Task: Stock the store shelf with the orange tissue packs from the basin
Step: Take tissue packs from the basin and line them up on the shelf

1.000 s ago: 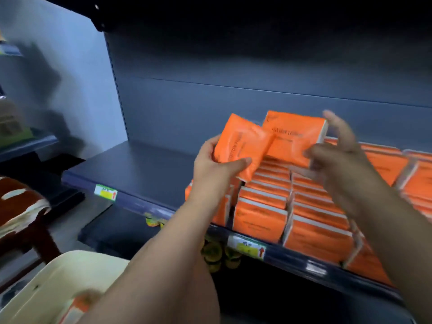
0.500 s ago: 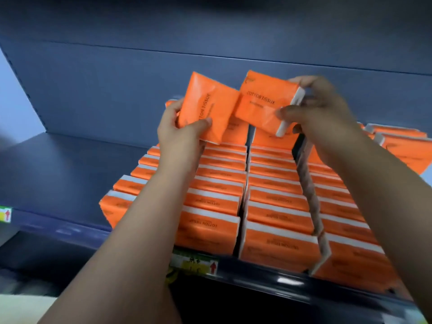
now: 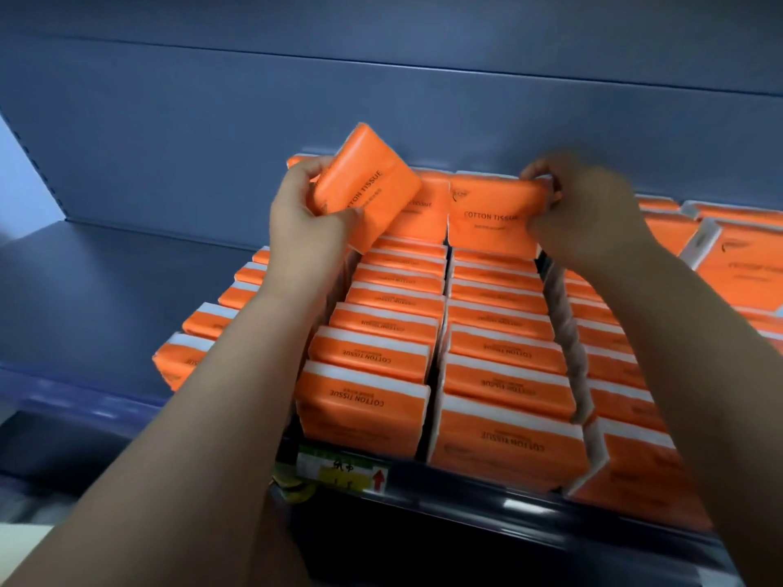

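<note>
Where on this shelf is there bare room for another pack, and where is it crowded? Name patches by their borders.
Free: the bare shelf left of the rows, between back panel and front rail. Crowded: the rows, packed front to back; there the left hand grips a tilted pack and the right hand holds an upright pack at the rear.

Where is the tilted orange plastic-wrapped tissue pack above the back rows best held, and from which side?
Probably take the tilted orange tissue pack by its left end, from the left, as the left hand does, thumb on the printed face. Tilted, it presents that end leftward; upright packs stand close on its right.
</note>
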### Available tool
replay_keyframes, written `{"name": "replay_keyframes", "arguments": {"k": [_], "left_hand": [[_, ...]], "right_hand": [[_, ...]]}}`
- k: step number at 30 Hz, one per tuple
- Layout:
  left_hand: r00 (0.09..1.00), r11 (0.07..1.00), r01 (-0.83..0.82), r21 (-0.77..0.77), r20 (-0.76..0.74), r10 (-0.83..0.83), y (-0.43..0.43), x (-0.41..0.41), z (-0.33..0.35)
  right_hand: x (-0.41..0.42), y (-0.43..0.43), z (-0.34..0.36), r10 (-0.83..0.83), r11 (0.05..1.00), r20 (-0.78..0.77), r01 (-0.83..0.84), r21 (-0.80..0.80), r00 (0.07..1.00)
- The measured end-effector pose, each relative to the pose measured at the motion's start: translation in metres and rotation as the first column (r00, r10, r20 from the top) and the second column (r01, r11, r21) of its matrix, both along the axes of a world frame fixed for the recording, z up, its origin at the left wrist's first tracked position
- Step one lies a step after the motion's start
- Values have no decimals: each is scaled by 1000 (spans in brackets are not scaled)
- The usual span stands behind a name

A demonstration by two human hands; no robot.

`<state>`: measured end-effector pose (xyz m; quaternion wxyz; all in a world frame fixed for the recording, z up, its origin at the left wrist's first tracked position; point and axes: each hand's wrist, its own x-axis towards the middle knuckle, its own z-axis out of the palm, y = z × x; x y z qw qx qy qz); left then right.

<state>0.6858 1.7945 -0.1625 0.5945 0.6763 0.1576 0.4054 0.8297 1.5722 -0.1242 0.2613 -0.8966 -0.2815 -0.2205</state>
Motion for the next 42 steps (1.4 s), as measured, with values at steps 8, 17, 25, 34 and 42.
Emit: {"name": "replay_keyframes", "arguments": {"k": [8, 17, 25, 34, 42], "left_hand": [[999, 1000, 15, 16, -46, -15, -3, 5, -1], [995, 997, 20, -80, -97, -28, -6, 12, -4], [994, 993, -10, 116, -103, 22, -10, 18, -7], [991, 977, 23, 213, -133, 6, -7, 27, -16], [990, 968, 18, 250, -141, 18, 0, 28, -19]], "right_hand": [[0, -1, -12, -68, 985, 113, 85, -151, 991], [-7, 5, -13, -240, 933, 136, 267, -241, 961], [-16, 8, -8, -259, 895, 192, 310, -320, 947], [-11, 18, -22, -122, 898, 393, 270, -348, 911], [-6, 14, -21, -111, 905, 438, 273, -327, 892]]}}
